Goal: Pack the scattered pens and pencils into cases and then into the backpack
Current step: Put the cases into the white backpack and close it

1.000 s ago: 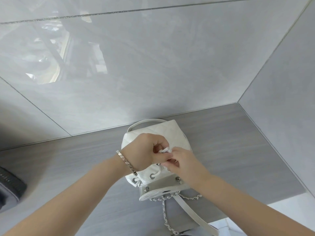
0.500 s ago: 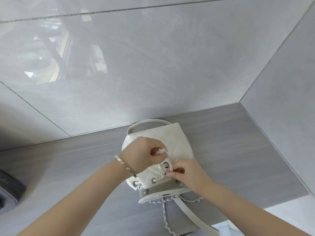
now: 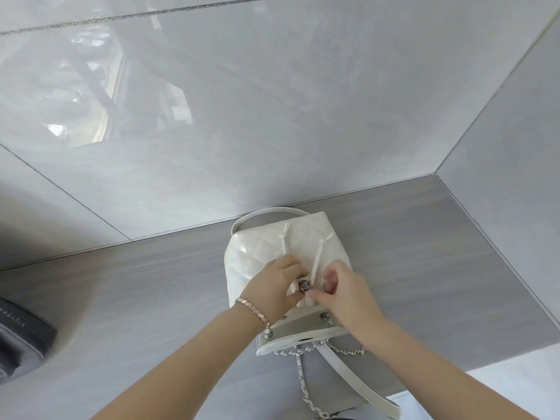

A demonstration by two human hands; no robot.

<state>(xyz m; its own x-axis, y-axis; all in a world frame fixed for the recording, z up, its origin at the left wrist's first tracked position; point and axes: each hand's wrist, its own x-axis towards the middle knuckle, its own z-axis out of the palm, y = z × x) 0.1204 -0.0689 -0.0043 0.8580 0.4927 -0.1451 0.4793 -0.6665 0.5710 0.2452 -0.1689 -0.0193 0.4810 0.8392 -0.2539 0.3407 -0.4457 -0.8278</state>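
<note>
- Both ends of the drawstring point(image 3: 320, 256), bunched between the fingers half a second ago, now lie stretched out up the quilted front of the white backpack point(image 3: 257, 256), and both hands have dropped lower to its gathered mouth.
- Left hand point(image 3: 272, 287), centre of frame: fingers curled onto the bunched top of the backpack, just left of the small metal cord stopper point(image 3: 304, 285); its fingertips are partly hidden by the right hand.
- Right hand point(image 3: 348, 294): thumb and forefinger pinch the drawstring just below the stopper, the other fingers loosely curled and motion-blurred.
- The backpack stands on the grey wood-grain counter point(image 3: 121, 298), lower centre, its top handle point(image 3: 266, 211) touching the glossy grey wall tile point(image 3: 303, 116); its inside cannot be seen.
- A chain strap point(image 3: 304, 380) hangs off the counter's near edge and runs out of the frame at the bottom.
- A bracelet point(image 3: 253, 309) circles the left wrist.
- At the left edge lies a dark grey object point(image 3: 21, 338), cut off and too blurred to name.
</note>
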